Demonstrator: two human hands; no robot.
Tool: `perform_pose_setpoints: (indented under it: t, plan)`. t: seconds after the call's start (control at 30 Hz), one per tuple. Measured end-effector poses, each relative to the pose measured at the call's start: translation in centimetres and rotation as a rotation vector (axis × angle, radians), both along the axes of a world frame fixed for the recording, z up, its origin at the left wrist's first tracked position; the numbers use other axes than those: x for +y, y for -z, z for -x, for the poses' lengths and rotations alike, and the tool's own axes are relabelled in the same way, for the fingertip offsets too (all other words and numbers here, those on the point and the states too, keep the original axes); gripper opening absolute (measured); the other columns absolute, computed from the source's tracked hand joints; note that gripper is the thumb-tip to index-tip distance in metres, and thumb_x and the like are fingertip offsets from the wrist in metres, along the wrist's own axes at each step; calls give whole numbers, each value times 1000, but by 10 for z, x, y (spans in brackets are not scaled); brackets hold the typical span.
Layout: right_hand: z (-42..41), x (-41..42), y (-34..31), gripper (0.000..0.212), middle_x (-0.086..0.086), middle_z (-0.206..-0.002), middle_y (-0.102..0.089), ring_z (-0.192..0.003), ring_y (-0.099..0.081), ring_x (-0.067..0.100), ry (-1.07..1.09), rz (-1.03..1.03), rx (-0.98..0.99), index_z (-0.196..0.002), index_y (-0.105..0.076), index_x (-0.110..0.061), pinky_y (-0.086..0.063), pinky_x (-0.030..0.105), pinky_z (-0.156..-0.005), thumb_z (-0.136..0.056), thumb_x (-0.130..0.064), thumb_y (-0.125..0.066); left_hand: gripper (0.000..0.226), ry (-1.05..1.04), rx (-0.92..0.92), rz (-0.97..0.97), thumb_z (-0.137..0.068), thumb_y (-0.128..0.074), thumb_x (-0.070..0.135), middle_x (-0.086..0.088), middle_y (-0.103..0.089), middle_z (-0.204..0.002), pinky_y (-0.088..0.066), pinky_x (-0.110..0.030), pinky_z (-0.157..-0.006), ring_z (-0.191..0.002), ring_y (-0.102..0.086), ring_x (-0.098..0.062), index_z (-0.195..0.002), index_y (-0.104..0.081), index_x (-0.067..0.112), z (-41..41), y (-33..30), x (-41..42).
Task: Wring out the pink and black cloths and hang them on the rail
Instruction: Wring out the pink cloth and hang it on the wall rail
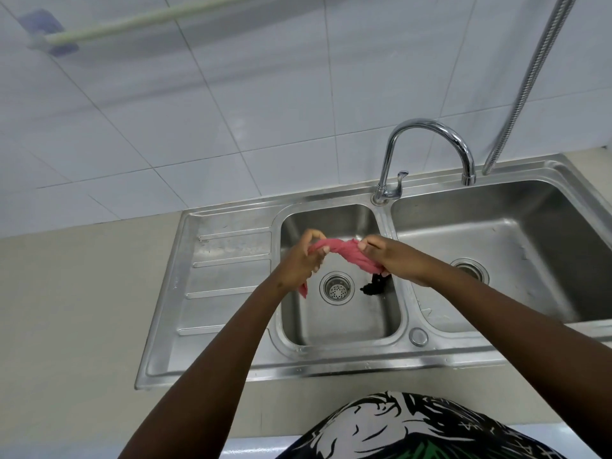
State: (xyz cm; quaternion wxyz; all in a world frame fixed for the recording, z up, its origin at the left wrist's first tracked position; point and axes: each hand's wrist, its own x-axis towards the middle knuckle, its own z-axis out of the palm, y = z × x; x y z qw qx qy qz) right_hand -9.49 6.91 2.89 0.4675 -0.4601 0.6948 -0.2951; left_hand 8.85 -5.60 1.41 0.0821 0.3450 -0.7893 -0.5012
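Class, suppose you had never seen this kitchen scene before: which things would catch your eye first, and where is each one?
First the pink cloth, twisted into a rope between the left hand and right hand above the smaller left basin of the steel sink. Next the black cloth, lying in that basin beside the drain under the right hand. Then the pale rail, bare on the tiled wall at upper left.

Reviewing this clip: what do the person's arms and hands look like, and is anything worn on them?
Both arms are bare from the lower edge of the view to the fingertips: no sleeves, gloves, watch, bracelets or rings show on the left hand or the right hand. The nails are short. The only clothing in view is a garment at the bottom edge, printed in black and white with a patch of green.
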Motion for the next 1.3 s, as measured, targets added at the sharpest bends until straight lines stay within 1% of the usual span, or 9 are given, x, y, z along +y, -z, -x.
perform_pose_setpoints:
  t: [0.17, 0.3, 0.4, 0.5, 0.6, 0.73, 0.87, 1.07, 1.3]
  plan:
    - [-4, 4, 15, 9, 2, -92, -68, -84, -64, 20, 161, 134, -48, -88, -69, -23, -51, 33, -77, -88, -27, -61, 27, -112, 80, -192, -92, -61, 32, -2, -64, -99, -53, -19, -68, -85, -62, -11, -108, -59, 10, -8, -1, -3]
    - [-8, 6, 21, 11, -6, -91, -71, -88, -66, 13, 335, 230, -76, -88, -71, -29, -50, 32, -82, -86, -21, -63, 23, -92, 62, -170, -97, -53, 29, 2, -65, -84, -43, -17, -56, -60, -51, -4, -119, -58, 24, -10, -8, 7]
    - [-11, 10, 17, 13, -2, -95, -72, -91, -68, 17, 386, 285, -122, -91, -70, -30, -54, 33, -81, -87, -21, -61, 26, -11, -38, -102, -98, -50, 36, 2, -65, -86, -40, -15, -54, -58, -50, -2, -120, -59, 27, -11, -12, 10]
    - [-13, 14, 19, 13, 5, -98, -72, -93, -68, 25, 425, 283, -200, -91, -71, -29, -57, 39, -79, -88, -21, -61, 33, 74, -137, 7, -90, -56, 49, 6, -69, -103, -45, -23, -72, -82, -63, -2, -112, -65, 26, -11, -15, 12]
    - [-17, 17, 20, 14, 2, -92, -70, -87, -66, 21, 457, 283, -229, -86, -70, -27, -55, 43, -78, -88, -19, -58, 36, 156, -197, 120, -89, -56, 52, 6, -69, -92, -43, -24, -72, -81, -61, -4, -97, -72, 20, -11, -18, 16]
    - [-17, 21, 11, 19, -2, -85, -67, -80, -63, 17, 509, 323, -223, -84, -69, -20, -52, 31, -72, -92, -16, -52, 45, 114, -226, 104, -98, -40, 47, 6, -63, -68, -46, -26, -65, -60, -60, -7, -82, -69, 17, -11, -20, 27]
    - [-20, 21, 8, 17, 3, -86, -66, -74, -59, 11, 481, 312, -74, -90, -65, -13, -46, 20, -69, -94, -16, -50, 35, 14, -124, -13, -101, -41, 33, -6, -69, -91, -51, -26, -74, -80, -62, -12, -105, -62, 6, -8, -19, 33]
    - [-18, 23, -4, 16, -2, -73, -63, -61, -58, 10, 479, 368, -43, -95, -65, -13, -42, 5, -49, -92, -8, -50, 19, -191, 69, -309, -101, -43, 20, 0, -57, -71, -34, -15, -46, -54, -40, -7, -114, -56, 21, -7, -29, 35]
    - [-7, 22, -7, 15, 1, -86, -66, -79, -61, 16, 467, 338, -41, -93, -61, -15, -47, 31, -74, -95, -16, -46, 32, -103, -69, -61, -83, -69, 44, 2, -60, -81, -40, -27, -65, -71, -51, -13, -96, -64, 15, -1, -46, 37]
